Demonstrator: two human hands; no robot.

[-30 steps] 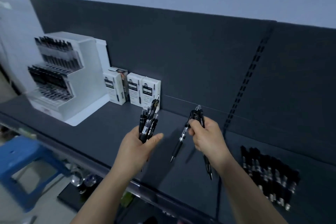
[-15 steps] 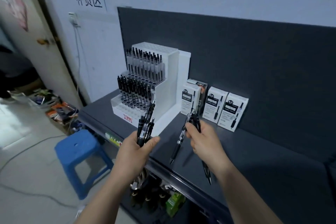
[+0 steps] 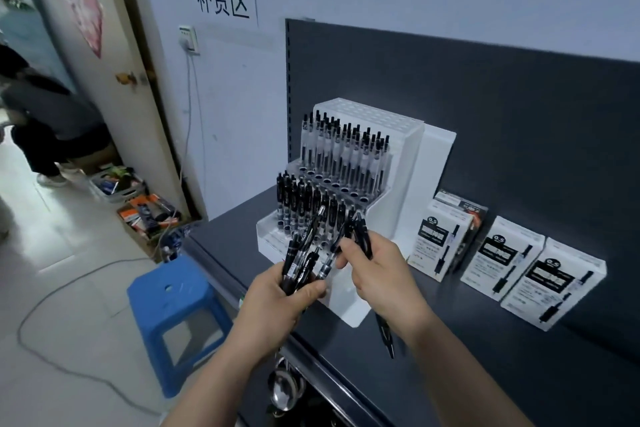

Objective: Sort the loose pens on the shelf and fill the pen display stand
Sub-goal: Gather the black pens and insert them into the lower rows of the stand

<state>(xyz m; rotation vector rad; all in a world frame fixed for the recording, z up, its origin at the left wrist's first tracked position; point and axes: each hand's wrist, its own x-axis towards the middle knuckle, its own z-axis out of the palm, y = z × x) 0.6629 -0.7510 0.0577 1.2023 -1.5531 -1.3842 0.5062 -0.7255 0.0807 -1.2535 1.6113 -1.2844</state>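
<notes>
Shelf (image 3: 485, 357) is dark grey w/ a matching back panel (image 3: 519, 114) behind it. The white pen display stand (image 3: 408, 166) sits at the shelf's left end, against the panel. Its top step shows open holes, the next step down holds clear-barrel pens upright, and the step below that holds black pens. Three pen boxes (image 3: 498, 263) stand just right of the stand, leaning on the panel.

Room: pale wall left of the stand, w/ a paper sign (image 3: 223, 2) up high and a socket (image 3: 188, 38) under it, cord hanging down. A blue stool (image 3: 173, 295) is on the floor left of and below the stand. A cable (image 3: 34, 350) loops past it, and a crate of goods (image 3: 149, 215) sits by the door frame. A person (image 3: 52, 121) stands in the doorway, far left. There are shiny metal bits on the level under the shelf; can't tell what they are.

My left hand (image 3: 277, 302) grips a bundle of pens (image 3: 299, 253), clips up, right in front of the stand's lowest step. My right hand (image 3: 381, 274) pinches a clear pen (image 3: 327, 262) btwn thumb and forefinger. The other fingers are curled round a few black pens (image 3: 360, 236), one tip poking out below the wrist.

Vs 0.5 s ago: stand looks bigger and nearer centre, and both hands now overlap its front instead of sitting below it. The hands are closer together, same grips. The loose pens lying right of the stand 1 s ago are out of frame.
</notes>
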